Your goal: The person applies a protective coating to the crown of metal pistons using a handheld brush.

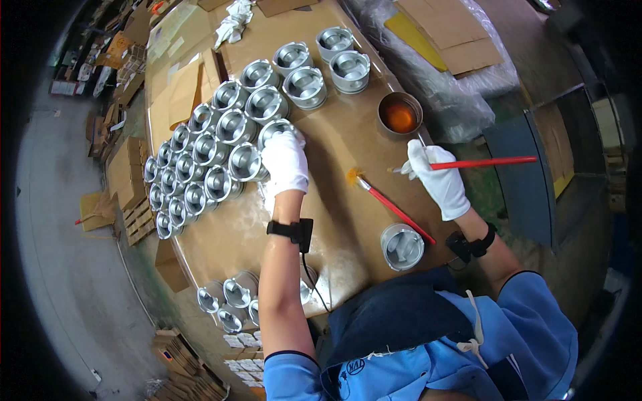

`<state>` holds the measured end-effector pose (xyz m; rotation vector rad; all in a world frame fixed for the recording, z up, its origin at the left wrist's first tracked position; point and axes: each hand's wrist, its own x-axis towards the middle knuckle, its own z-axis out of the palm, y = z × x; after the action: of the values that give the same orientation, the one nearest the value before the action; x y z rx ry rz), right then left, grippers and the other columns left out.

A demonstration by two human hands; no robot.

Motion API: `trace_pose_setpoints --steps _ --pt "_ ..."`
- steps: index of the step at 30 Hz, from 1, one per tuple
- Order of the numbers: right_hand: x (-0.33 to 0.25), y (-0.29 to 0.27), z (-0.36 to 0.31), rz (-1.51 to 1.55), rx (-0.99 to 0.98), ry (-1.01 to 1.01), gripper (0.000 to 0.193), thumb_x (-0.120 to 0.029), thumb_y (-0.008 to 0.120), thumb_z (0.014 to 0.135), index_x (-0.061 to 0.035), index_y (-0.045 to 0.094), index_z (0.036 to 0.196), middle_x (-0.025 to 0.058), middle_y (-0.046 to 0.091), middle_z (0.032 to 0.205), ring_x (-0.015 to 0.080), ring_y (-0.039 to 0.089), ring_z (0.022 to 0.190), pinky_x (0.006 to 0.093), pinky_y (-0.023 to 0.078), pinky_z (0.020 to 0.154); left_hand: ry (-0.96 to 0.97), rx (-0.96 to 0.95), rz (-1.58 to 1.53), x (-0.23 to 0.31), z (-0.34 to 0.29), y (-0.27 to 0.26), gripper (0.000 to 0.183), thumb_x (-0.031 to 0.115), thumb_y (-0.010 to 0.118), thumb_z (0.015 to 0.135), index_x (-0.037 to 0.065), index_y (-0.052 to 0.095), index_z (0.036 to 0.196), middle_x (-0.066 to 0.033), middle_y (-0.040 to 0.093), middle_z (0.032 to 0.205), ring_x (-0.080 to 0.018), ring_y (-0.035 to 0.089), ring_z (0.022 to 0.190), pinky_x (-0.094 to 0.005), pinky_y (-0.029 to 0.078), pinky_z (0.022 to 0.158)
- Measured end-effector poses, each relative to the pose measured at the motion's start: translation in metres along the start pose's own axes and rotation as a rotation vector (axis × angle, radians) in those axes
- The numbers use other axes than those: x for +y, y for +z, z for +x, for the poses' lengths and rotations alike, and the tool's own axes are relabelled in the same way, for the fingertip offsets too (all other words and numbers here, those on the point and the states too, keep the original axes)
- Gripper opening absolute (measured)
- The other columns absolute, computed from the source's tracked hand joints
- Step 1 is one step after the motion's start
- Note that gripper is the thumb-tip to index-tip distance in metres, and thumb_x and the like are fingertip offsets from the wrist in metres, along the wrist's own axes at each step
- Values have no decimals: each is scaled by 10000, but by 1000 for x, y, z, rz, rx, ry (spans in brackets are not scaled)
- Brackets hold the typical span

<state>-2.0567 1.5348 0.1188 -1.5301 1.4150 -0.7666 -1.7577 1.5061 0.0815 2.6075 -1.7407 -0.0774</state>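
Note:
My left hand (285,164), in a white glove, is closed on the rim of a silver metal piston (275,128) at the near right edge of a large group of pistons (235,125). My fingers cover part of it. To the right, my white-gloved right hand (438,182) grips a slim brush (485,162) with a red handle; its tip points left. Just beyond that hand stands a round metal can (400,115) holding orange-brown liquid. A second red-handled brush (394,208), with yellowish bristles, lies on the brown table between my hands. Beside its handle end sits a single piston (402,246).
More pistons (234,297) stand at the table's near left corner. Cardboard pieces (184,92) and a white cloth (234,23) lie at the far left. Plastic-wrapped material with cardboard (451,37) is beyond the right edge. Boxes and a pallet (139,220) stand on the floor at left.

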Motion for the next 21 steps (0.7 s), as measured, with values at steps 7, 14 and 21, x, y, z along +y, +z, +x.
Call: trace_pose_setpoints --steps 7,14,21 --pt "38 -30 60 285 63 130 605 -566 543 1029 -10 781 1038 80 745 874 126 635 789 273 488 781 895 49 -619 64 -133 -22 181 243 675 942 69 701 899 -134 686 767 -349 647 660 -488 538 611" --pt "63 -20 77 74 110 136 571 -549 513 1047 -63 804 985 58 655 758 130 590 752 299 472 746 834 -619 -150 124 -247 9 501 525 581 957 61 759 895 -174 733 869 -358 708 781 -498 562 758" --pt "38 -28 53 265 131 109 551 -529 495 1059 -62 788 1063 43 732 859 93 576 698 256 468 692 355 -602 -503 83 -237 -4 378 386 678 906 24 742 995 -239 727 916 -385 723 924 -476 575 842"
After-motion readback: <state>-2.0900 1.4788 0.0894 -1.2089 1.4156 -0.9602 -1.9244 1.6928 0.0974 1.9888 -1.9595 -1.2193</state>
